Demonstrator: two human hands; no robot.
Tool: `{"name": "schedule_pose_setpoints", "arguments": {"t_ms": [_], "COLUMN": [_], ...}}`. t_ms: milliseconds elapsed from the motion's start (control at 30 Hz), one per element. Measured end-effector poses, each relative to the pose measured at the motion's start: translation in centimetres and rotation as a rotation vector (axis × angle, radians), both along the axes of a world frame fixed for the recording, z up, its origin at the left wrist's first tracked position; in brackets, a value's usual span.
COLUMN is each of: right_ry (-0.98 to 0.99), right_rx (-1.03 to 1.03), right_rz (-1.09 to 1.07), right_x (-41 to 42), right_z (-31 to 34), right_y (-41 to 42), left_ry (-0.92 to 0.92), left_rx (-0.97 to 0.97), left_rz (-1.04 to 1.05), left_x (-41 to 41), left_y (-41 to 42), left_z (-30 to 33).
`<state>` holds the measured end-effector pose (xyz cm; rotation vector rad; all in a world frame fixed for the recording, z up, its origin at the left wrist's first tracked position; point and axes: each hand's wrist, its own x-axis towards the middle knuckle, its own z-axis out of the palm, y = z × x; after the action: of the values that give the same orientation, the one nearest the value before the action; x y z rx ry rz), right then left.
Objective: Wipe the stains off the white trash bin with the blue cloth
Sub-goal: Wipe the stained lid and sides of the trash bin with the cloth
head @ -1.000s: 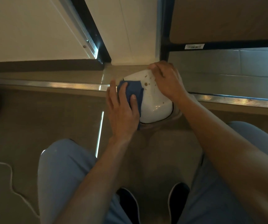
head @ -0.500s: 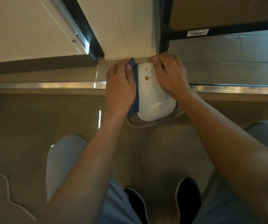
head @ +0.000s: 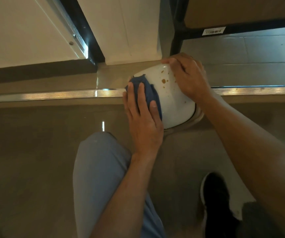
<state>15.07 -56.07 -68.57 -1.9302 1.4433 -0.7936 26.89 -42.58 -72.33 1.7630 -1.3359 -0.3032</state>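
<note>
Left hand (head: pixel 143 122) slid back down, pressing blue cloth (head: pixel 151 95) flat on white trash bin (head: pixel 174 103); right hand (head: pixel 189 78) gripping its upper right side.

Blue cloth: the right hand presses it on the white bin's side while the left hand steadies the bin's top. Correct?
No, the hands are swapped. In the head view the left hand presses the blue cloth on the white bin; the right hand steadies its top.
</note>
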Motion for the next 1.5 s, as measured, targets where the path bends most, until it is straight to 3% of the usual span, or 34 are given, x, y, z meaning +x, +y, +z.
{"name": "schedule_pose_setpoints", "arguments": {"t_ms": [300,567,733,833,1000,1100,1200,1367,1500], "right_ry": [0.015,0.029,0.028,0.014,0.001,-0.005,0.004,-0.001,-0.002], "right_rx": [-0.058,-0.074,-0.056,-0.033,0.002,0.002,0.007,0.012,0.006], "right_rz": [0.004,-0.013,-0.021,-0.014,-0.003,-0.005,-0.014,0.0,0.003], "right_x": [0.0,0.1,0.1,0.0,-0.2,-0.2,0.0,-0.2,-0.1], "right_z": [-0.7,-1.0,-0.9,-0.7,-0.6,-0.5,-0.3,-0.2,-0.2], "right_y": [-0.2,-0.4,-0.4,-0.4,-0.4,-0.4,-0.4,-0.2,-0.2], "left_ry": [-0.057,-0.025,-0.27,-0.348,-0.249,-0.124,-0.172,-0.341,-0.293], "left_rx": [-0.034,0.223,0.043,0.041,0.043,0.158,0.205,0.071,0.047], "left_rz": [-0.034,0.002,-0.012,-0.037,-0.056,-0.021,-0.021,-0.023,-0.071], "left_x": [1.1,4.3,1.8,0.6,1.9,3.3,3.4,0.9,1.1], "left_y": [-1.2,-8.4,-4.0,0.2,-2.0,-6.5,-8.1,-1.2,0.0], "left_z": [-0.1,3.4,1.9,-0.2,0.9,3.7,4.3,0.7,-0.2]}}
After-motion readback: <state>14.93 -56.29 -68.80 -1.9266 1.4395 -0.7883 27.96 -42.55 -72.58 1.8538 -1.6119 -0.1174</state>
